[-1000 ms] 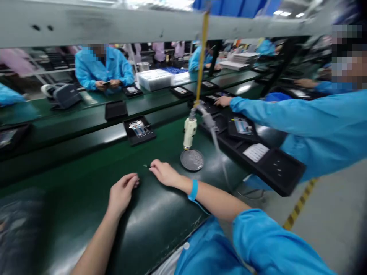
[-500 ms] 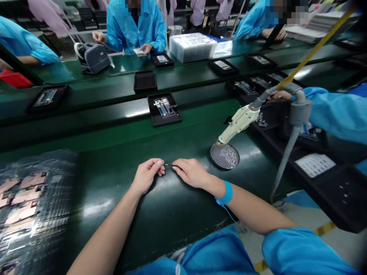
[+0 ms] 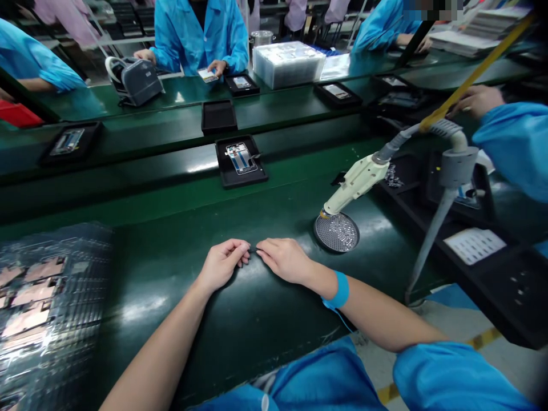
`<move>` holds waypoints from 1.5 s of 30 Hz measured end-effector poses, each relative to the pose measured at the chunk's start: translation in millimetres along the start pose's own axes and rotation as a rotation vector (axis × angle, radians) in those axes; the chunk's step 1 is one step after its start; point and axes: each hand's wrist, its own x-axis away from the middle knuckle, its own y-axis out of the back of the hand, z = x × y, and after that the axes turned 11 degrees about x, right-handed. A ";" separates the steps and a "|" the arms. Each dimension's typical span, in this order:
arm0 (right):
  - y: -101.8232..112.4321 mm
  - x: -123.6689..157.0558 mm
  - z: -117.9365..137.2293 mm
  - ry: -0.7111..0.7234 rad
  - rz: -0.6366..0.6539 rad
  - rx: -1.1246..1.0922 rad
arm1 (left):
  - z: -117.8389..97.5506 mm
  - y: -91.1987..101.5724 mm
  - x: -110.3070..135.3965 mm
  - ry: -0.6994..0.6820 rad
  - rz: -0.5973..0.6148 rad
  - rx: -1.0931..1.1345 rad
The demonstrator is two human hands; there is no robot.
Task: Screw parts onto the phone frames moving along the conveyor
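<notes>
Above the green bench my left hand (image 3: 226,264) and my right hand (image 3: 286,260) face each other, fingertips almost meeting. Both are closed in a pinch. A short, thin dark rod (image 3: 253,249) spans the small gap between them, one end in each hand; its kind is too small to make out. A blue wrist strap (image 3: 338,289) circles my right wrist. To the right of my hands hangs a pale electric screwdriver (image 3: 357,181), its tip over a round perforated dish (image 3: 337,233) of tiny shiny screws. Beyond my hands lies an opened phone (image 3: 242,158) in a black tray (image 3: 231,180).
Clear plastic trays (image 3: 81,285) with copper-coloured parts are stacked at the left. A grey pole (image 3: 430,245) and a black parts tray (image 3: 483,285) stand at the right. A co-worker's hand (image 3: 479,101) reaches in there. Another black tray (image 3: 218,117) sits farther back.
My hands have drawn slightly closer, and less of the rod shows between them. The co-worker's hand at the right has moved up and away from the screwdriver cable.
</notes>
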 end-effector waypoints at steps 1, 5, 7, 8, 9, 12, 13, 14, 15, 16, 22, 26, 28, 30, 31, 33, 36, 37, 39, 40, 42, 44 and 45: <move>0.3 0.0 1.1 0.006 -0.002 0.016 | -0.8 -0.7 0.4 0.002 0.000 -0.006; 1.3 0.4 4.8 0.034 -0.040 0.042 | -4.7 -2.4 1.9 0.013 -0.004 -0.016; 0.6 1.3 5.6 0.048 -0.061 0.011 | -5.8 -3.8 3.1 0.023 -0.002 -0.013; -0.3 2.0 5.9 0.053 -0.068 -0.012 | -5.9 -4.9 4.1 0.028 0.000 -0.010; -1.6 2.8 6.1 0.058 -0.073 -0.034 | -5.7 -6.4 5.2 0.033 0.004 -0.006; -6.3 5.2 7.7 0.072 -0.072 -0.092 | -4.1 -11.6 9.0 0.042 0.024 0.013; -7.4 5.4 8.7 0.072 -0.075 -0.114 | -3.2 -13.0 10.1 0.043 0.029 0.022; -8.0 5.2 9.8 0.066 -0.079 -0.145 | -2.3 -14.1 10.8 0.042 0.032 0.034; -7.8 4.4 10.9 0.054 -0.086 -0.188 | -1.1 -14.8 11.2 0.038 0.030 0.049; -6.8 3.1 12.1 0.037 -0.097 -0.245 | 0.1 -14.9 11.2 0.031 0.024 0.066; 3.2 -7.6 10.5 -0.224 0.075 -0.907 | 5.8 -7.0 5.6 -0.051 -0.022 0.138; 4.6 -8.7 12.4 -0.345 0.304 -1.341 | -1.7 -1.5 6.6 -0.141 -0.048 0.135; 4.8 -8.2 19.9 -0.372 0.305 -1.453 | -5.5 -1.4 10.2 -0.185 -0.067 0.075; 2.6 -9.2 28.0 -0.374 0.325 -1.514 | -4.9 -2.7 12.4 -0.204 -0.112 -0.032; 0.5 -10.3 31.0 -0.362 0.346 -1.600 | -3.0 -4.1 12.3 -0.211 -0.142 -0.071; -3.9 -12.3 34.2 -0.388 0.314 -1.651 | 2.0 -9.0 11.0 -0.232 -0.216 -0.096; -5.7 -9.5 36.7 -0.417 0.117 -1.270 | 4.0 -21.6 13.5 -0.234 -0.319 -0.051; -4.9 -6.4 38.4 -0.371 0.033 -1.047 | 2.5 -26.6 17.2 -0.223 -0.338 -0.022; -3.3 1.7 43.5 -0.209 -0.146 -0.589 | -1.2 -37.6 28.5 -0.208 -0.362 0.041; -3.5 5.7 46.1 -0.128 -0.232 -0.413 | -2.4 -43.7 34.6 -0.207 -0.338 0.079; -7.1 12.1 49.5 -0.050 -0.350 -0.276 | -1.6 -55.8 42.1 -0.200 -0.369 0.065; -13.9 16.0 47.6 0.017 -0.387 -0.329 | 1.9 -64.1 38.4 -0.213 -0.406 0.058; -17.7 17.7 43.8 0.020 -0.452 -0.276 | 3.2 -65.3 33.1 -0.226 -0.414 0.061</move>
